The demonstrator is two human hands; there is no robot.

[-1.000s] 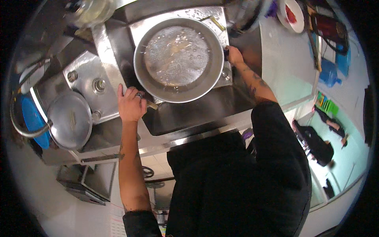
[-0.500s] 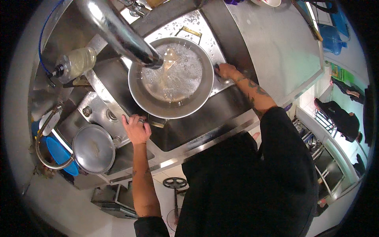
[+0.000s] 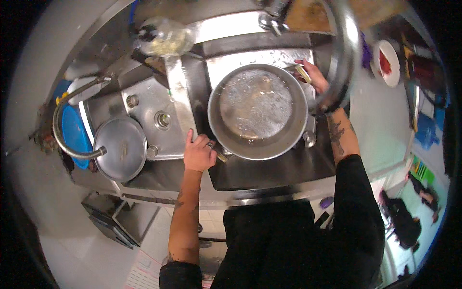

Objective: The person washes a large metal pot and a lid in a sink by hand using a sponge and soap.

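Observation:
A large round metal pot, part filled with bubbly, cloudy water with pale bits in it, stands upright in the right-hand sink basin. My right hand is at its far-right brass-coloured handle, fingers closed round it. At the near-left side, my left hand has curled fingers over the other handle, most of which it hides. Its index finger points out over the divider. A thick curved metal spout, blurred, passes above my right wrist.
In the left basin lie a round metal lid and a drain. A bent faucet pipe and a blue basin are further left. A pump bottle stands behind. On the right counter sits a white bowl with red contents.
The spout has swung from over the pot to its right. My right hand has moved from the sink's right side to the far handle. My left hand has closed in on the near handle.

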